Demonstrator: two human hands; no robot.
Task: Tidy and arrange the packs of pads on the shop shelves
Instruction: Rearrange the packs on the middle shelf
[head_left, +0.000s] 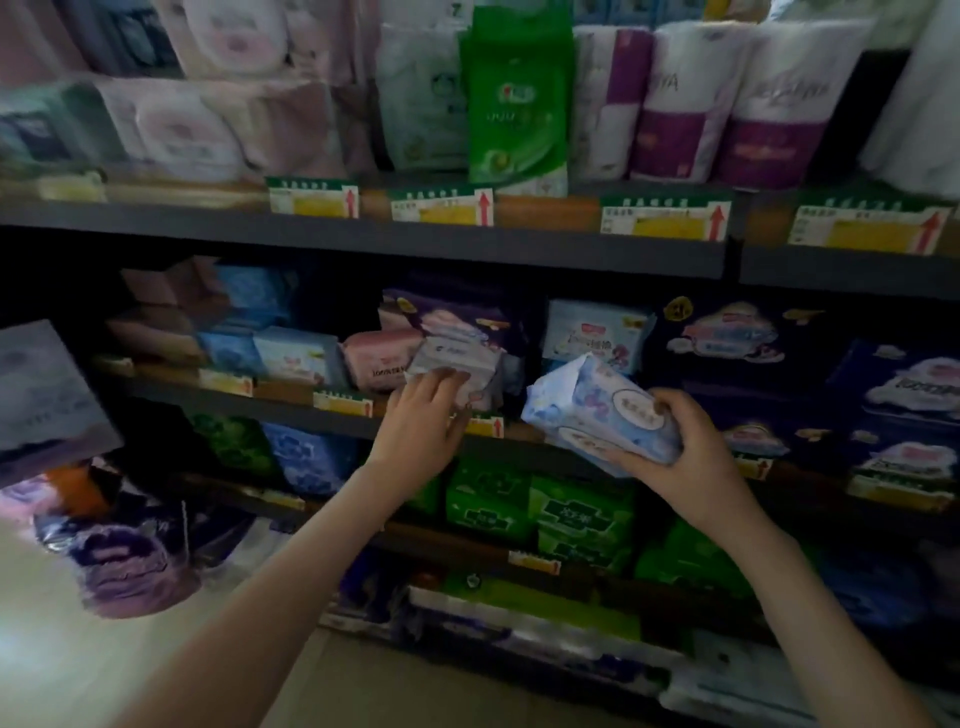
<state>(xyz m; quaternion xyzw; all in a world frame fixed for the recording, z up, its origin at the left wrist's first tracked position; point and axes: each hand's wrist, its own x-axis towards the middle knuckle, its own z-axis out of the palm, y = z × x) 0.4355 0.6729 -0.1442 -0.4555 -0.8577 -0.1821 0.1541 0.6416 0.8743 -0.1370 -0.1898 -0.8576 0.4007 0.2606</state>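
Observation:
My right hand (685, 441) grips a light blue pack of pads (597, 410) in front of the middle shelf, tilted with one end up and to the left. My left hand (426, 415) reaches to the middle shelf (291, 410) and rests with extended fingers on the front of a white and lilac pack (457, 358) that lies on other packs. A pink pack (376, 358) stands just left of it, and a purple pack (467, 317) stands behind. A pale blue pack (592, 332) stands upright behind the one that I hold.
The top shelf (363, 236) carries tissue and toilet-roll packs and a green pack (514, 104). Dark blue packs (810, 364) fill the right of the middle shelf. Green packs (566, 514) sit on the lower shelf. A purple bag (124, 561) lies on the floor at left.

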